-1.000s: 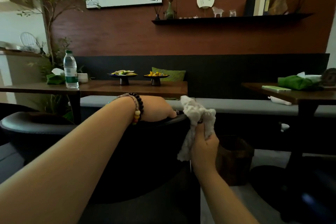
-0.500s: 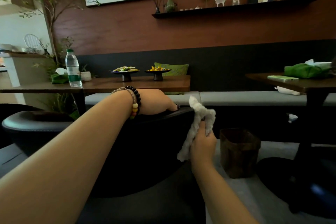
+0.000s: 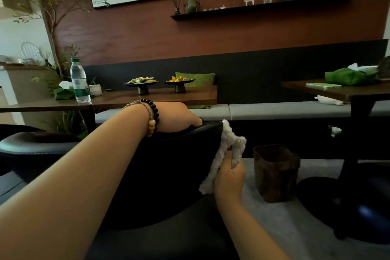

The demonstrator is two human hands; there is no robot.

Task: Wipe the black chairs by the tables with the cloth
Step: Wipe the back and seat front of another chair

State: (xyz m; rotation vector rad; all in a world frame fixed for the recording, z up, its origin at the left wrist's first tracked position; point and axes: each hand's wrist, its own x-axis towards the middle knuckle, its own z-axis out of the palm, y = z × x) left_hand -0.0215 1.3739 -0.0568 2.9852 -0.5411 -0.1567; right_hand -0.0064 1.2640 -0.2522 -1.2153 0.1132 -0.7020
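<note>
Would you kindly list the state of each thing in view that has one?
cloth: bunched, pressed to chair edge
right hand: grip shut on cloth
left hand: resting on chair back
black chair: upright
water bottle: upright, capped
brown bin: upright, open-topped

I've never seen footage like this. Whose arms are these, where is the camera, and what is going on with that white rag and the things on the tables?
There is no machine here: a person wears a wide-angle camera on the head, so you look forward and down along their own two arms. The left hand, with bead bracelets on its wrist, rests on the top edge of a black chair and steadies it. The right hand grips a white cloth pressed against the chair's right edge to wipe it. Behind, a wooden table holds a water bottle and two small snack dishes. A brown bin stands on the floor to the right.
</note>
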